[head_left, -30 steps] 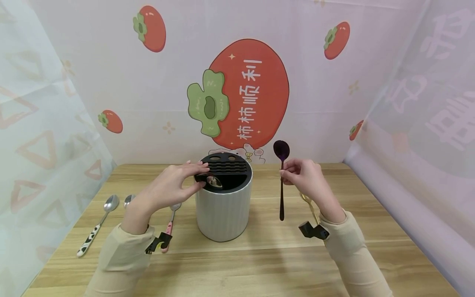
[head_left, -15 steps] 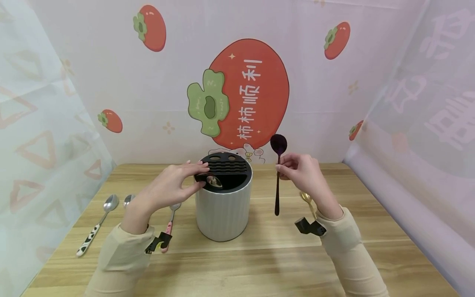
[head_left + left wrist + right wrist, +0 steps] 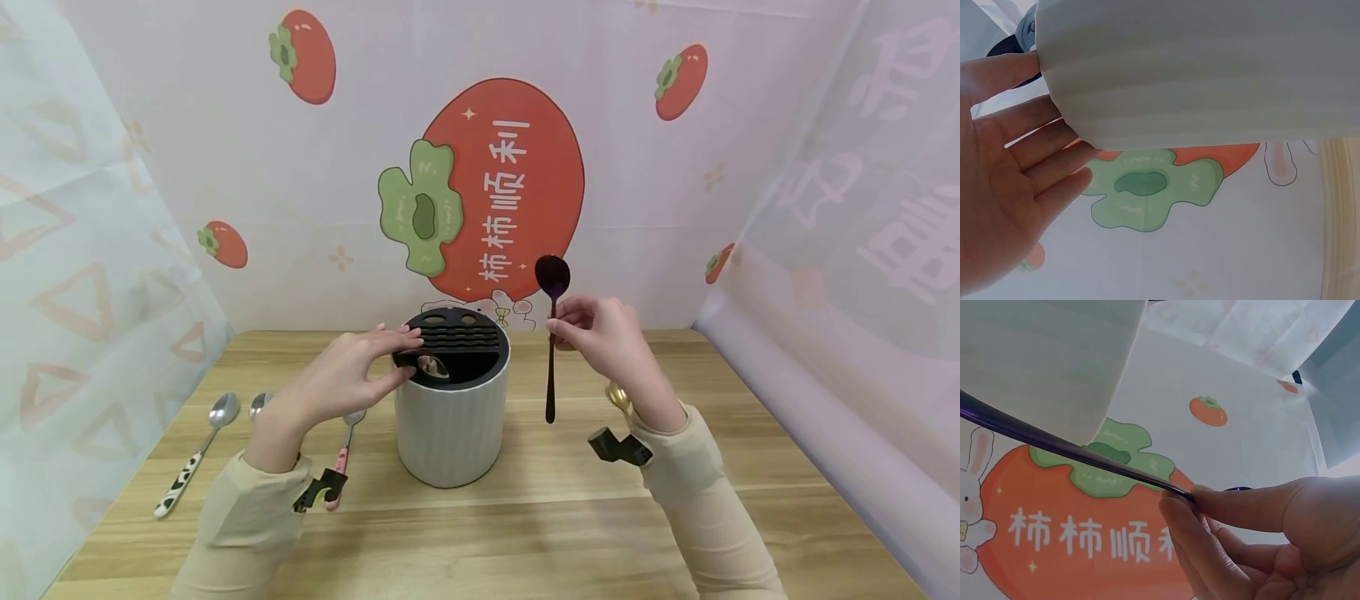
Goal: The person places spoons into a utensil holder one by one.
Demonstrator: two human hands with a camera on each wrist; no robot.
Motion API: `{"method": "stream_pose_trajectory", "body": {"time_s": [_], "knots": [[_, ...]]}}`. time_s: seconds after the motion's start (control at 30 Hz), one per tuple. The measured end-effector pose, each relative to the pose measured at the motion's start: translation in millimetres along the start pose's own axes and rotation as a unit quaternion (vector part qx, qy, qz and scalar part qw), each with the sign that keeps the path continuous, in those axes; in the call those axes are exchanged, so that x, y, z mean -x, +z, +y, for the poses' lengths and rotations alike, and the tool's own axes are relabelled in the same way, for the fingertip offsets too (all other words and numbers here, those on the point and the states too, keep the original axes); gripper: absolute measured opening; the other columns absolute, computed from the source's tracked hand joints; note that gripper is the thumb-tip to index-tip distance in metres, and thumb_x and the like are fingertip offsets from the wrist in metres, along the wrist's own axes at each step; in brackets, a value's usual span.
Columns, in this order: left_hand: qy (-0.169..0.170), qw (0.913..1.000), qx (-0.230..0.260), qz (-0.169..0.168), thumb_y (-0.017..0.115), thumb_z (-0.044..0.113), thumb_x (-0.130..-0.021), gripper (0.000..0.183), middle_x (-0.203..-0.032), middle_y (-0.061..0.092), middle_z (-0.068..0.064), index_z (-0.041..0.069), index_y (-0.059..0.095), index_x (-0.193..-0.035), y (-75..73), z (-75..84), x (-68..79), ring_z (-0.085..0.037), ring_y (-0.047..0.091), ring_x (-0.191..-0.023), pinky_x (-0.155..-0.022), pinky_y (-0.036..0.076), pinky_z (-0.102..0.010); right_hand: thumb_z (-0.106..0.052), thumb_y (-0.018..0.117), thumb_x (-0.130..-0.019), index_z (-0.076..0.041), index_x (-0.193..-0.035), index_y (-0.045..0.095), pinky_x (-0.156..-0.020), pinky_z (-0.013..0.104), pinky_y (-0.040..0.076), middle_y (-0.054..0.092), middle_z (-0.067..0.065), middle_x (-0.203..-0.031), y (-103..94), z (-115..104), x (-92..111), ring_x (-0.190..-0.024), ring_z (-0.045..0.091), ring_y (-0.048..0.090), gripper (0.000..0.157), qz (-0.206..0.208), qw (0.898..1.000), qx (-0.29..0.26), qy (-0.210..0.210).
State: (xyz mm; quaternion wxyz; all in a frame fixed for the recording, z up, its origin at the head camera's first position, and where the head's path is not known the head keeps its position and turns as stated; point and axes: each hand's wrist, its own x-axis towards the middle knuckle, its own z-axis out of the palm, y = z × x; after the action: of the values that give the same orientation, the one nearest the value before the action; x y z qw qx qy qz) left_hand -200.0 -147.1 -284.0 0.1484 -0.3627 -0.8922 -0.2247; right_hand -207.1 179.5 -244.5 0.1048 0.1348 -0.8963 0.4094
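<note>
The left forearm [image 3: 240, 542] and right forearm [image 3: 708, 525] are stretched forward in pale sleeves [image 3: 258, 496]. The left hand [image 3: 337, 375] is turned inward at the wrist [image 3: 276, 437], its fingers [image 3: 1054, 155] extended and its thumb [image 3: 1000, 76] held apart from them. The right hand [image 3: 606, 335] is raised, its thumb [image 3: 1247, 509] and forefinger [image 3: 1200, 540] set in a pinch.
</note>
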Motion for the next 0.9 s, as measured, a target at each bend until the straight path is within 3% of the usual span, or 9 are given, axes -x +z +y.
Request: {"method": "stream_pose_trajectory", "body": {"time_s": [0.9], "knots": [[0.007, 0.9999, -0.008, 0.006, 0.064, 0.022, -0.089, 0.034, -0.126, 0.063, -0.005, 0.01, 0.065, -0.121, 0.4, -1.0, 0.2, -0.03, 0.054, -0.123, -0.109, 0.036, -0.045, -0.015, 0.068, -0.088, -0.001, -0.097, 0.067, -0.067, 0.03, 0.058, 0.072, 0.013, -0.086, -1.2, -31, -15, -0.072, 0.018, 0.07, 0.017, 0.001, 1.0, -0.005, -0.027]]}}
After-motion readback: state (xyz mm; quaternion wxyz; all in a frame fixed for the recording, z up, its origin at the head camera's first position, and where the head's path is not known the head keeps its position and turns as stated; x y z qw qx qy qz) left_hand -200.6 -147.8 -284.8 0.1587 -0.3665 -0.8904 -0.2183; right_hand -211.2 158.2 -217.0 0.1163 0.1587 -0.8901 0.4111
